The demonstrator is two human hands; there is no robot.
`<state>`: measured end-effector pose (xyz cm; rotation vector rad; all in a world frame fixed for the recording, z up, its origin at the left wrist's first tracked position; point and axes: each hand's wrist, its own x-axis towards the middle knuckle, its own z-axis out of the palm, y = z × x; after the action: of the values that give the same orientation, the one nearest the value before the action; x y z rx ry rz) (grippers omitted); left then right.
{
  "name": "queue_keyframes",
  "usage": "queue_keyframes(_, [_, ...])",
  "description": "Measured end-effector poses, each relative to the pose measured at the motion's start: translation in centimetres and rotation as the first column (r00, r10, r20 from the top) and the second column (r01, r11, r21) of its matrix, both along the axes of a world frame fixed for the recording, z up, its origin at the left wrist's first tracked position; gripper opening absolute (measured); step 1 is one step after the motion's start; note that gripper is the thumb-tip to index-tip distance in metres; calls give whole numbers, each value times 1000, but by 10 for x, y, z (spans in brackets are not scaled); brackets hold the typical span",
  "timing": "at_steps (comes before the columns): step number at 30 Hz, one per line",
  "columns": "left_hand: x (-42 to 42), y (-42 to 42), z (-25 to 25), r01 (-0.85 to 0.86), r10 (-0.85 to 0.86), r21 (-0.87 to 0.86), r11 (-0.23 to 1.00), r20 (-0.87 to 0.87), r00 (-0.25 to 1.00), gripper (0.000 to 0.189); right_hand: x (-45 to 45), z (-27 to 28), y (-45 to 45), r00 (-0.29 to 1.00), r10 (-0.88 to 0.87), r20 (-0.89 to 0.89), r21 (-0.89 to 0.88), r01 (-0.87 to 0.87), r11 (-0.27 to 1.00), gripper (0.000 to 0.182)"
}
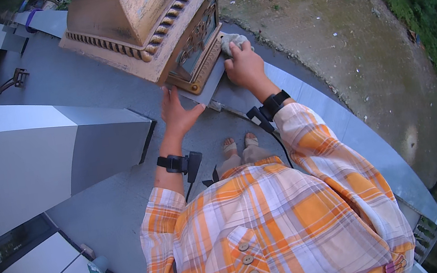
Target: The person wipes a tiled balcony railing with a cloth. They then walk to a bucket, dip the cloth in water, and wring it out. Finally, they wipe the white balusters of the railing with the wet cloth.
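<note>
A large bronze-coloured post lantern [168, 29] with a flared roof, beaded trim and scrollwork over its glass pane [197, 40] stands on a pale square pillar top [214, 80]. My right hand [245, 66] grips a crumpled grey cloth [233, 44] against the right side of the lantern's base. Nearer to me, my left hand [179, 110] has its fingers spread at the near corner of the pillar top, the fingertips just below the lantern's eave. Nothing shows in that hand. The lantern's far sides are hidden.
A smooth grey-white wall ledge [324, 108] curves along the right, with bare ground [327, 44] and greenery beyond it. On the left a white square column [46, 145] juts out. A small metal stand [16, 78] is on the grey floor [102, 234]. Black straps with cables circle both my wrists.
</note>
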<state>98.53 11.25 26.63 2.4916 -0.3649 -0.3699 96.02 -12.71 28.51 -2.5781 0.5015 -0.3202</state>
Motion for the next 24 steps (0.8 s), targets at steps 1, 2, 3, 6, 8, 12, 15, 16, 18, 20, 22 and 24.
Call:
queue_keyframes(1, [-2, 2, 2, 8, -7, 10, 1000, -9, 1000, 110, -4, 2, 9, 997, 82, -13, -62, -83, 995, 52])
queue_keyframes(2, [-2, 4, 4, 16, -16, 18, 1000, -19, 1000, 110, -7, 6, 17, 989, 143, -19, -47, -144, 988, 51])
queue_keyframes(3, [-2, 4, 7, 5, -4, 25, 1000, -32, 999, 109, -14, 13, 25, 979, 200, -30, -37, -202, 979, 50])
queue_keyframes(6, [0, 4, 6, -4, 5, 14, 1000, -69, 998, 103, -39, 16, 48, 901, 431, -55, -7, -432, 902, 44])
queue_keyframes(8, [6, 9, 5, 4, -5, -4, 1000, -65, 998, 99, -47, 18, 50, 835, 547, -53, 65, -544, 837, 40])
queue_keyframes(12, [9, 12, 13, -31, 43, 96, 995, -131, 990, 92, -41, 22, 22, 833, 541, 110, 418, -533, 736, 36])
queue_keyframes(15, [8, 15, 24, -33, 52, 122, 992, -154, 987, 90, -21, 23, -25, 961, 232, 148, 631, -272, 726, 38])
queue_keyframes(16, [7, 19, 22, -28, 44, 109, 994, -147, 988, 89, -13, 30, -41, 978, 131, 161, 574, -201, 794, 38])
queue_keyframes(18, [8, 16, 22, -11, 27, 111, 994, -139, 990, 88, 4, 27, -67, 991, 25, 129, 417, -77, 906, 39])
queue_keyframes(20, [8, 6, 28, 1, 20, 152, 988, -137, 990, 87, 17, 22, -70, 990, 98, -98, 201, -77, 976, 43])
queue_keyframes(22, [7, 5, 26, 5, 18, 185, 983, -121, 993, 87, 18, 24, -43, 982, 96, -165, 32, -92, 995, 49])
queue_keyframes(24, [5, 5, 24, 21, -4, 190, 982, -93, 996, 86, 19, 23, -22, 973, 85, -215, -72, -103, 992, 57])
